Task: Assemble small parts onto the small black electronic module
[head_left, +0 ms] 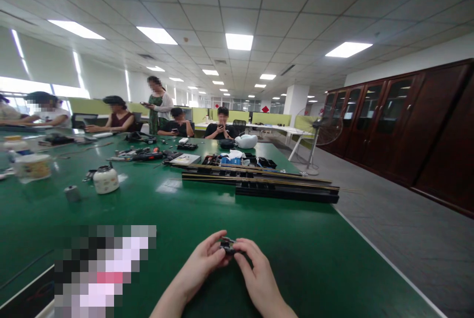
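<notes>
Between my two hands is a small dark part [226, 247] with a greyish metal-looking piece at its top; its exact kind is too small to make out. My left hand [203, 258] pinches it from the left, with thumb below and fingers curled behind. From the right, my right hand [254, 266] grips the same part between thumb and fingertips. Fingers cover much of it. Both hands are held over the near part of the green table [318, 254].
Long black channels [285, 192] with thin brass-coloured rods lie ahead. A white jar [105, 179] and a grey cylinder [72, 193] stand to the left. A blurred-out screen [111, 268] is near left. Several people sit beyond; a standing fan [314, 135] is at right.
</notes>
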{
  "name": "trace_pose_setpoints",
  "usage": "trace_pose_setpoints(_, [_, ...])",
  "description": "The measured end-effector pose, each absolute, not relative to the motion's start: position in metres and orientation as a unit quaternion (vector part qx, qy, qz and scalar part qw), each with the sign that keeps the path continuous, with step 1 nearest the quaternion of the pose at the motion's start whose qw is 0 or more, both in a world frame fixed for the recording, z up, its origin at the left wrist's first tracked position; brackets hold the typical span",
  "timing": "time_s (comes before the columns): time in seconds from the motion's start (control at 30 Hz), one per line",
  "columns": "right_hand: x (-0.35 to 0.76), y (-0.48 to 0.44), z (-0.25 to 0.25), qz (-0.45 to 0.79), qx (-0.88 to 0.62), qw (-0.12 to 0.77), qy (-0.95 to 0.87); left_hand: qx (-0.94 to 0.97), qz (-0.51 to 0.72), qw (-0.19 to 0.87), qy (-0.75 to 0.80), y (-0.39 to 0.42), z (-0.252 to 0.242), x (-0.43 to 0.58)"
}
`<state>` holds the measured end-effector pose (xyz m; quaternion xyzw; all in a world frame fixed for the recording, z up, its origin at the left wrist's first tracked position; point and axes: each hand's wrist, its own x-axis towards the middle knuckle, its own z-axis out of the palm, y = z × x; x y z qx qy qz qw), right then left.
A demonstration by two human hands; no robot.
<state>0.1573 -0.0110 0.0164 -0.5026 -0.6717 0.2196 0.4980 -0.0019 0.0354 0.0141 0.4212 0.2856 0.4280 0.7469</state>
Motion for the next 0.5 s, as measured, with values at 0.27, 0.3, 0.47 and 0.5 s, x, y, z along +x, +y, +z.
trace_pose_setpoints(0.27, [0.1540,-0.0111,0.0198,0.230,-0.464,0.532,-0.670,0.423,0.433,0.747,0.274,0.0332,0.0170,-0.0005])
trace_pose_setpoints(0.3, [0.1537,-0.0113,0.0199,0.229,-0.463,0.533,-0.669,0.422,0.433,0.749,0.270,0.0331,0.0171,-0.0006])
trace_pose_setpoints(0.47, [0.1538,-0.0123,0.0194,0.227,-0.458,0.538,-0.670,0.416,0.428,0.761,0.253,0.0334,0.0190,-0.0005])
trace_pose_setpoints(0.5, [0.1538,-0.0123,0.0191,0.229,-0.460,0.535,-0.671,0.415,0.429,0.762,0.250,0.0335,0.0195,-0.0005])
